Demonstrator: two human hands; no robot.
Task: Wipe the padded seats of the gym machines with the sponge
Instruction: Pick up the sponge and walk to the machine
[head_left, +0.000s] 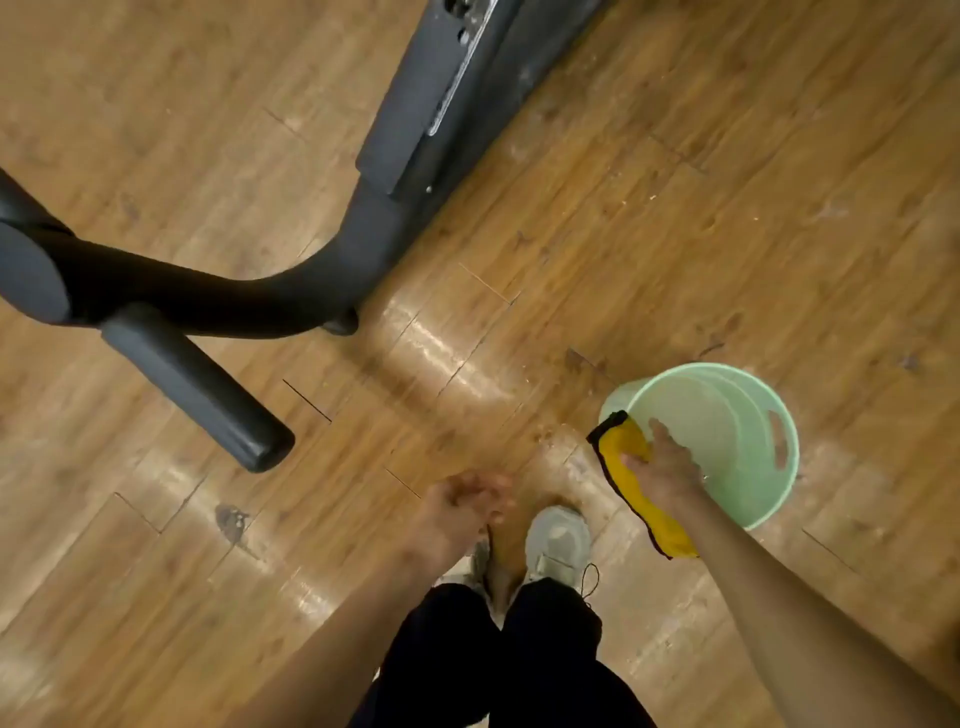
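Observation:
A yellow cloth with a black edge (623, 441) hangs over the near rim of a pale green plastic bucket (748, 415) standing on the floor at the right. My right hand (667, 467) holds the cloth at that rim, thumb on the fabric and fingers reaching over the bucket's inside. Blurred, my left hand (462, 506) hangs above the floor to the left of my shoes, its fingers loosely curled with nothing in them. The dark frame of a gym machine (332, 270) crosses the upper left.
The machine's curved black base tube and a grey foot bar (197, 389) lie on the wooden floor (675, 208) at the left. A grey upright with a metal rail (431, 93) rises at top centre. My grey shoes (556, 540) and dark trousers are at the bottom.

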